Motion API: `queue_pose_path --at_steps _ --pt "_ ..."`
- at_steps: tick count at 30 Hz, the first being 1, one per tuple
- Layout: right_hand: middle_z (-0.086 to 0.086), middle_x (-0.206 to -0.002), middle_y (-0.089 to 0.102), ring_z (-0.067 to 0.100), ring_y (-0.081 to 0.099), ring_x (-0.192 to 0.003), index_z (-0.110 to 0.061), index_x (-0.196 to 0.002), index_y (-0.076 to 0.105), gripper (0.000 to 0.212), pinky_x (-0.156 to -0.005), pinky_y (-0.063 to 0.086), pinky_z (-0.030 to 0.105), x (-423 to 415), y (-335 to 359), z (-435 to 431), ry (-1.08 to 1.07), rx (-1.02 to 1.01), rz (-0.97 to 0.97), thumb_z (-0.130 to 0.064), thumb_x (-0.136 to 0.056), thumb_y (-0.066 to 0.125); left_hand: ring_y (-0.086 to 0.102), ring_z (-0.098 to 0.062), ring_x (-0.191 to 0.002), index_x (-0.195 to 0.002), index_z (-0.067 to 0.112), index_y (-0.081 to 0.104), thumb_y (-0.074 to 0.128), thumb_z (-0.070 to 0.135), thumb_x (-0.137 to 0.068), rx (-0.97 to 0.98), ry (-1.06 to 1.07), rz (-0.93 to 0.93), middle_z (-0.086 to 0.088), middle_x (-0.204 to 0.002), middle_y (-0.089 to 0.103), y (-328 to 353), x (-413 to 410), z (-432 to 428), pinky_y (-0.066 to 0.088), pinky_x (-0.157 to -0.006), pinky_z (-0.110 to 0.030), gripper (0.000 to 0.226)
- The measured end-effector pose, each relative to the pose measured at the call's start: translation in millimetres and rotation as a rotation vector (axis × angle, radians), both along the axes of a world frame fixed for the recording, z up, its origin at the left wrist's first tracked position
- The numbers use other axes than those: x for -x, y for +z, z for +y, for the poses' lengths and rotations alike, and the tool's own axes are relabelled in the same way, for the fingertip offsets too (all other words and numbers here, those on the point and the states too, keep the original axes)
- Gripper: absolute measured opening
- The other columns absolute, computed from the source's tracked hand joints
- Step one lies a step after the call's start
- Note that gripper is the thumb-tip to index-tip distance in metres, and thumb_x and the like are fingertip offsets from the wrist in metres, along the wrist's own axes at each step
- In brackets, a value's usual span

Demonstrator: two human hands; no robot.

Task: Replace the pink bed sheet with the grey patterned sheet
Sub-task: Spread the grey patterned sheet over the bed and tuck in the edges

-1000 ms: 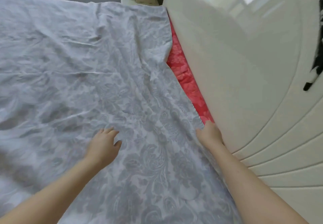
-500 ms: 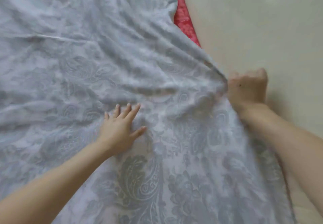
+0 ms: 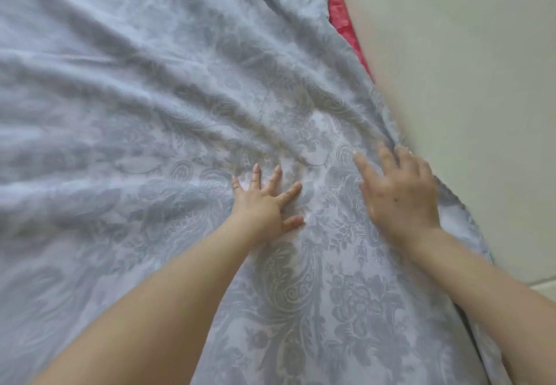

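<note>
Left hand (image 3: 261, 205), right hand (image 3: 400, 195), fingers (image 3: 289, 193) flat on one grey sheet (image 3: 135, 99), one pink strip (image 3: 340, 14)

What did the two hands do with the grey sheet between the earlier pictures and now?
The right hand let go of the bunched edge of the grey patterned sheet and now lies with spread fingers on it beside the headboard. The left hand stayed flat on the sheet. A strip of pink sheet still shows along the headboard.
</note>
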State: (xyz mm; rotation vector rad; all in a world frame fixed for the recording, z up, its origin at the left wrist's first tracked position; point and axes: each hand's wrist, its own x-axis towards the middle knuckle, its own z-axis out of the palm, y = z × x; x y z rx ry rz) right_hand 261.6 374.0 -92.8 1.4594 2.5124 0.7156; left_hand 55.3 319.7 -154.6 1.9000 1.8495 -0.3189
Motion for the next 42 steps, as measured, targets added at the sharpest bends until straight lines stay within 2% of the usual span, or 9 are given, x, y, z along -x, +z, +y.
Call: queue_pose_path --at_steps 4,6,11,18,22,25,29,33,42 --pt "0.009 -0.159 0.003 0.033 0.018 -0.142 -0.037 -0.15 -0.003 0.057 -0.111 0.024 0.047 -32.1 -3.6 -27.1 -0.525 0.538 -0.242 -0.05 -0.099 0.02 -0.02 -0.036 -0.142 -0.144 0.047 -0.014 0.012 0.073 -0.087 0.048 0.037 0.078 0.003 -0.156 -0.023 4.8 26.2 -62.1 0.002 -0.108 -0.069 0.068" --pt "0.012 -0.157 0.009 0.036 0.023 -0.139 -0.034 -0.151 0.006 0.056 -0.111 0.02 0.053 -17.2 10.0 -33.2 -0.646 0.536 -0.298 -0.042 -0.099 0.026 -0.021 -0.037 -0.142 -0.144 0.045 -0.017 0.013 0.073 -0.087 0.103 0.112 0.119 0.002 -0.155 -0.024 7.9 45.3 -100.6 0.003 -0.107 -0.069 0.069" --pt "0.0 -0.133 0.051 0.03 0.048 -0.122 -0.032 -0.136 0.039 0.04 -0.11 0.024 0.052 75.1 52.4 -119.0 -0.233 0.482 -0.209 -0.031 -0.097 0.036 -0.026 -0.035 -0.14 -0.143 0.044 -0.02 0.013 0.072 -0.088 0.283 0.368 0.138 0.003 -0.153 -0.03 20.1 88.3 -237.1 0.007 -0.105 -0.07 0.071" --pt "-0.002 -0.124 0.058 0.022 0.057 -0.11 -0.026 -0.133 0.044 0.035 -0.103 0.03 0.044 177.7 109.2 -292.8 0.216 0.722 -0.03 -0.033 -0.1 0.037 -0.027 -0.038 -0.139 -0.144 0.04 -0.021 0.022 0.069 -0.089 0.546 0.711 0.06 -0.001 -0.151 -0.033 43.6 120.7 -470.1 0.02 -0.108 -0.061 0.076" --pt "-0.004 -0.116 0.063 0.02 0.059 -0.106 -0.025 -0.127 0.049 0.031 -0.108 0.027 0.045 229.0 135.9 -375.4 0.378 0.772 -0.075 -0.034 -0.1 0.037 0.007 -0.036 -0.145 -0.15 0.027 -0.006 0.029 0.061 -0.093 0.698 0.871 -0.011 -0.017 -0.157 -0.011 65.7 141.2 -595.3 0.017 -0.115 -0.048 0.076" --pt "-0.004 -0.114 0.065 0.018 0.06 -0.107 -0.025 -0.127 0.05 0.032 -0.106 0.03 0.039 264.4 160.6 -429.8 0.482 0.792 -0.068 -0.035 -0.1 0.037 0.044 -0.028 -0.129 -0.14 0.019 0.036 0.034 0.047 -0.097 0.566 0.981 -0.075 -0.01 -0.146 0.04 106.1 155.4 -654.2 0.038 -0.103 -0.035 0.052" --pt "-0.008 -0.119 0.064 0.015 0.059 -0.11 -0.027 -0.13 0.05 0.035 -0.097 0.041 0.03 314.2 198.1 -513.1 0.628 0.814 -0.01 -0.037 -0.099 0.038 0.056 -0.022 -0.111 -0.116 0.018 0.057 0.037 0.034 -0.097 0.206 1.298 -0.028 -0.004 -0.123 0.059 165.5 197.3 -727.8 0.045 -0.086 -0.029 0.032" --pt "-0.009 -0.126 0.06 0.012 0.058 -0.113 -0.029 -0.137 0.044 0.039 -0.099 0.04 0.028 361.0 231.3 -596.0 0.701 0.875 0.053 -0.04 -0.1 0.036 0.058 -0.018 -0.088 -0.09 0.019 0.059 0.043 0.033 -0.096 -0.107 1.669 -0.04 0.002 -0.092 0.06 212.8 253.3 -814.6 0.042 -0.067 -0.028 0.022" --pt "-0.007 -0.117 0.063 0.013 0.06 -0.105 -0.028 -0.135 0.045 0.041 -0.089 0.043 0.026 522.1 291.8 -802.5 0.722 0.886 0.156 -0.045 -0.099 0.035 0.058 -0.021 -0.095 -0.099 0.012 0.063 0.052 0.025 -0.094 -0.508 1.99 -0.239 -0.003 -0.102 0.065 281.1 411.7 -1020.0 0.039 -0.074 -0.028 0.018"
